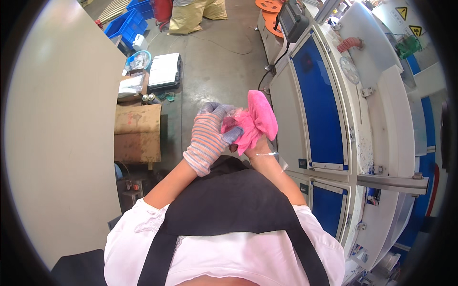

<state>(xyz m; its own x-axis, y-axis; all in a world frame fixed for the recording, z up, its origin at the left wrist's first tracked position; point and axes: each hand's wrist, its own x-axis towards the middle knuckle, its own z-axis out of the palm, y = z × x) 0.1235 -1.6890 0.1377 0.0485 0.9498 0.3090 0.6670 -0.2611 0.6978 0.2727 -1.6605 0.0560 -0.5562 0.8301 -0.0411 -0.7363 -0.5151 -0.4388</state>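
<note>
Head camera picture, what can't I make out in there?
All in the head view:
Right hand: mostly hidden by the pink fabric.
Left hand: palm hidden behind the back of the gloved hand.
Yellow sacks: cut off by the upper edge.
Warning labels: small print too small to read.

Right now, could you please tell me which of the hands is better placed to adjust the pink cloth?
Probably the left hand: its gloved thumb lies against the pink cloth in plain view, while the right hand is mostly hidden by it.
</note>
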